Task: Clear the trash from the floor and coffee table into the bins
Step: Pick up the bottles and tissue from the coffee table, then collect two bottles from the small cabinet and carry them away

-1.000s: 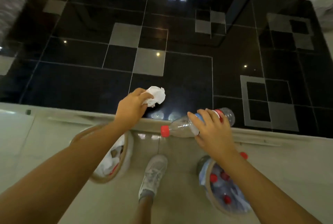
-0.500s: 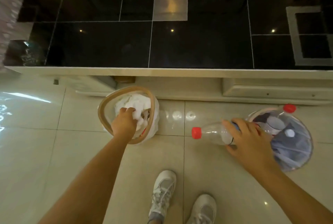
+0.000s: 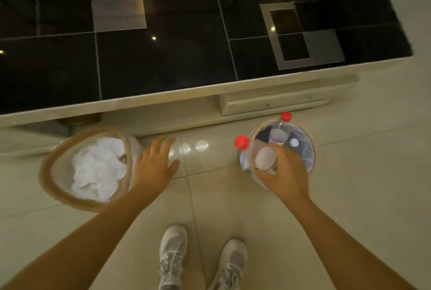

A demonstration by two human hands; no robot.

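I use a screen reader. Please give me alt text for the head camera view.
The right hand holds a clear plastic bottle with a red cap over the round blue-lined bin. The empty left hand hovers, fingers spread, beside a tan-rimmed bin holding crumpled white paper.

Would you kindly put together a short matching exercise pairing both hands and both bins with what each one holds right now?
Things:
1. left hand
2. right hand
3. wicker-rimmed bin
4. blue-lined bin

States:
A. filled with white crumpled paper
B. grips a clear red-capped bottle
C. open and empty
D. holds plastic bottles

Pairs: 1-C, 2-B, 3-A, 4-D
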